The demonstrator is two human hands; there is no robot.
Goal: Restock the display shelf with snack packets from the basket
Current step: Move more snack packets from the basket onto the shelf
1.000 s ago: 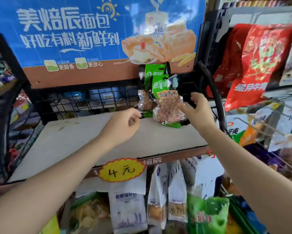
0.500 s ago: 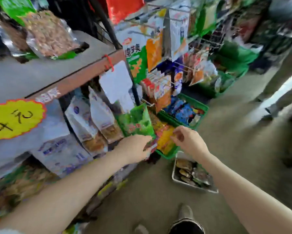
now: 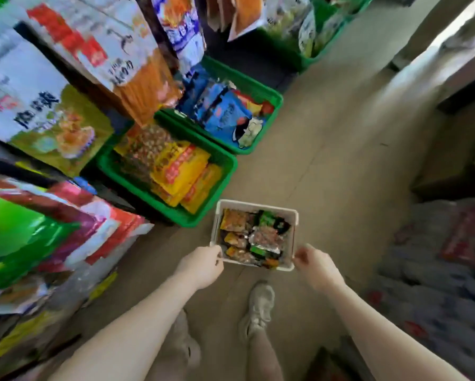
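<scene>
A small white basket stands on the floor in front of my feet. It is full of snack packets in orange, green and silver wrappers. My left hand is at the basket's near left corner, fingers curled over the rim. My right hand is at the near right corner, fingertips pinched on the rim. Neither hand holds a packet. The display shelf's flat top is out of view; only its lower hanging packets show at the left.
Two green crates sit on the floor beside the rack: one with yellow packets, one with blue packets. More green crates stand farther back. My shoes are just behind the basket. Bare concrete floor lies to the right.
My view has swung from the shelf top down to the floor. Both hands left the hung peanut packets, dropped low and now reach the basket's near corners.
</scene>
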